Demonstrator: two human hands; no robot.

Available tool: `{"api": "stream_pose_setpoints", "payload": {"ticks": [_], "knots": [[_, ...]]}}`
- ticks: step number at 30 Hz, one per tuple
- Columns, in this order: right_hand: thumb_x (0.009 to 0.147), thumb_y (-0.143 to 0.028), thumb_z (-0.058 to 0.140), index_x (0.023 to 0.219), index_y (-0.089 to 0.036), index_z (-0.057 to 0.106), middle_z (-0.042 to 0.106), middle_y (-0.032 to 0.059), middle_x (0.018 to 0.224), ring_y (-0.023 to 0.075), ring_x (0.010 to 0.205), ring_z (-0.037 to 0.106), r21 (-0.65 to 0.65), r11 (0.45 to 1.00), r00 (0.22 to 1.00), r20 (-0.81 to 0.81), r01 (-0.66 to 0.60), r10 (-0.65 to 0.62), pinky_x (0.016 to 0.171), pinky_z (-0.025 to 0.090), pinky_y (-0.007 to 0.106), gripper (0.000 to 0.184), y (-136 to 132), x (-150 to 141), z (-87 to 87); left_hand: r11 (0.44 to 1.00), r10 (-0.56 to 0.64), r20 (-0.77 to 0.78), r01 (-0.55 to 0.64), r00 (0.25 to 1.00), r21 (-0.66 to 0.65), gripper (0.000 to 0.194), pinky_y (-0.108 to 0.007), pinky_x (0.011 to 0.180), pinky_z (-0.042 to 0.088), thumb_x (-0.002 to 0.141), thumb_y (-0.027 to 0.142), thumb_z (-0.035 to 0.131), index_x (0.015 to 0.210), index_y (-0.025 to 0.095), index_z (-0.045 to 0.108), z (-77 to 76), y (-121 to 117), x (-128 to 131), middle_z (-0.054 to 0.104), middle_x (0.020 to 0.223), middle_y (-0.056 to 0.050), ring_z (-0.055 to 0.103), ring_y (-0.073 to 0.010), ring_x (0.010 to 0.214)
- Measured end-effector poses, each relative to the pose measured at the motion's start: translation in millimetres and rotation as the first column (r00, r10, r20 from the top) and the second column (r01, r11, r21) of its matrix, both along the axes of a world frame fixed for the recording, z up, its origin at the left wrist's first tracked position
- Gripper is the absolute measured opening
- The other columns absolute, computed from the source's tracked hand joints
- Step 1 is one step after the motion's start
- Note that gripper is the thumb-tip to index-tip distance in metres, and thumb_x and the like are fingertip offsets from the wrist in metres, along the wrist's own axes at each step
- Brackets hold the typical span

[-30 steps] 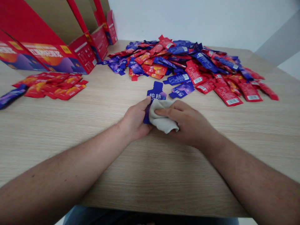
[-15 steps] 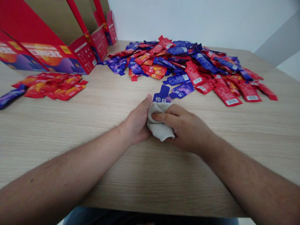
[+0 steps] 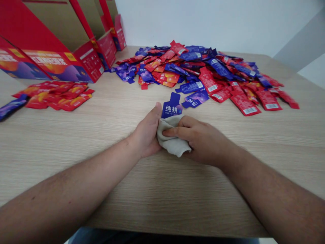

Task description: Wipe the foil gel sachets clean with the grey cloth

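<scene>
Above the near part of the table, my left hand (image 3: 149, 134) is closed around a purple sachet (image 3: 171, 105) with white lettering. The sachet's narrow top points away from me; its lower part is covered by a light grey cloth (image 3: 175, 142). My right hand (image 3: 203, 139) is closed on the cloth and presses it against the sachet's face. The left fingers under the sachet are hidden. Just beyond the hands, two purple sachets (image 3: 195, 98) lie at the front of a large heap of red and purple sachets (image 3: 193, 67).
Tall red open cartons (image 3: 58, 64) with brown insides stand at the back left. In front of them lies a smaller pile of red sachets (image 3: 54, 95), with one purple sachet (image 3: 12, 106) at its left. A white wall (image 3: 215, 23) rises behind the wooden table (image 3: 101, 189).
The cloth in my right hand has slid down the sachet toward me, baring more of its lettering. My left hand keeps its hold almost in place.
</scene>
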State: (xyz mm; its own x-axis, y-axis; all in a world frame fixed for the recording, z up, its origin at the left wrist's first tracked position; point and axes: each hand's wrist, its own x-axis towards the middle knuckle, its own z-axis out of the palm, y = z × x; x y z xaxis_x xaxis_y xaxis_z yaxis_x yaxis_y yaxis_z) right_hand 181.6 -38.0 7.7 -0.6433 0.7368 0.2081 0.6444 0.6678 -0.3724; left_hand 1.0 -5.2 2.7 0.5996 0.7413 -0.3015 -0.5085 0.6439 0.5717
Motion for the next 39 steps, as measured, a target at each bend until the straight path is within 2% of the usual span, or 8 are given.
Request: {"api": "stream_pose_setpoints", "payload": {"ticks": [3, 7, 12, 16, 19, 28, 35, 39], "knots": [[0.085, -0.023, 0.072, 0.136, -0.024, 0.071, 0.068, 0.0103, 0.111, 0.0266, 0.097, 0.067, 0.13, 0.984, 0.992, -0.048, 0.118, -0.113, 0.082, 0.057, 0.039, 0.051, 9.8, 10.4, 0.3, 0.998, 0.031, -0.019, -0.03, 0.999, 0.059, 0.059, -0.04, 0.089, 0.059, 0.108, 0.059, 0.035, 0.131, 0.016, 0.069, -2.3, -2.1, 1.3, 0.079, 0.108, -0.013, 0.076, -0.0269, 0.098], [0.086, -0.024, 0.071, 0.135, -0.018, 0.071, 0.073, 0.013, 0.108, 0.0299, 0.099, 0.067, 0.286, 0.916, 0.955, -0.176, 0.28, -0.237, 0.085, 0.056, 0.043, 0.05, 16.6, 16.3, -0.9, 0.993, 0.07, -0.085, -0.061, 0.994, 0.1, 0.049, -0.034, 0.082, 0.059, 0.109, 0.054, 0.043, 0.124, 0.017, 0.071, -8.9, -5.6, 4.7, 0.079, 0.105, -0.011, 0.074, -0.0213, 0.088], [0.089, -0.027, 0.067, 0.136, -0.02, 0.071, 0.071, 0.0127, 0.11, 0.0289, 0.098, 0.067, 0.212, 0.965, 0.984, -0.118, 0.155, -0.133, 0.081, 0.057, 0.042, 0.047, 10.3, 9.8, -0.1, 0.986, 0.134, -0.092, -0.123, 0.987, 0.114, 0.047, -0.032, 0.087, 0.058, 0.11, 0.049, 0.042, 0.121, 0.014, 0.072, -10.9, -6.5, 9.1, 0.079, 0.105, -0.012, 0.074, -0.0217, 0.096], [0.085, -0.021, 0.07, 0.135, -0.018, 0.071, 0.074, 0.0133, 0.112, 0.0307, 0.099, 0.068, 0.261, 0.93, 0.959, -0.189, 0.257, -0.212, 0.085, 0.057, 0.045, 0.05, 15.3, 14.2, 0.6, 0.993, 0.085, -0.129, -0.074, 0.988, 0.089, 0.048, -0.033, 0.076, 0.058, 0.109, 0.053, 0.043, 0.12, 0.016, 0.071, -7.0, -6.8, 7.4, 0.078, 0.101, -0.011, 0.073, -0.0204, 0.081], [0.083, -0.02, 0.071, 0.135, -0.019, 0.071, 0.075, 0.0121, 0.111, 0.0309, 0.102, 0.067, 0.265, 0.929, 0.957, -0.199, 0.259, -0.21, 0.087, 0.056, 0.044, 0.051, 17.5, 15.0, -1.1, 0.995, 0.083, -0.147, -0.073, 0.986, 0.074, 0.049, -0.033, 0.073, 0.059, 0.109, 0.053, 0.042, 0.12, 0.015, 0.072, -5.3, -7.3, 7.5, 0.078, 0.096, -0.011, 0.072, -0.0194, 0.076], [0.084, -0.024, 0.075, 0.137, -0.021, 0.072, 0.064, 0.0105, 0.106, 0.0243, 0.091, 0.063, 0.022, 0.997, 0.996, -0.054, 0.071, -0.07, 0.078, 0.053, 0.037, 0.054, -2.2, -6.0, -1.1, 0.949, 0.264, -0.289, -0.301, 0.92, -0.093, 0.049, -0.039, 0.085, 0.063, 0.105, 0.055, 0.05, 0.109, 0.013, 0.074, -2.5, -5.4, 12.3, 0.08, 0.092, -0.013, 0.078, -0.0265, 0.091], [0.082, -0.025, 0.078, 0.131, -0.029, 0.075, 0.067, 0.0069, 0.109, 0.0232, 0.091, 0.066, -0.137, 0.989, 0.998, 0.032, -0.052, 0.057, 0.08, 0.054, 0.036, 0.049, 0.2, 1.8, 6.1, 0.942, 0.299, -0.286, -0.33, 0.911, -0.066, 0.034, -0.032, 0.075, 0.062, 0.104, 0.039, 0.054, 0.098, 0.013, 0.075, 0.2, -1.2, 10.2, 0.078, 0.085, -0.009, 0.073, -0.0186, 0.072], [0.083, -0.025, 0.078, 0.127, -0.028, 0.077, 0.068, 0.0069, 0.107, 0.0224, 0.089, 0.066, -0.044, 0.998, 0.999, 0.016, -0.033, 0.034, 0.079, 0.053, 0.035, 0.045, 6.8, 9.9, 0.7, 0.939, 0.333, -0.252, -0.344, 0.909, 0.0, 0.032, -0.028, 0.072, 0.062, 0.106, 0.032, 0.05, 0.104, 0.013, 0.076, 0.2, 6.0, 6.8, 0.078, 0.086, -0.008, 0.072, -0.0159, 0.071]]}}
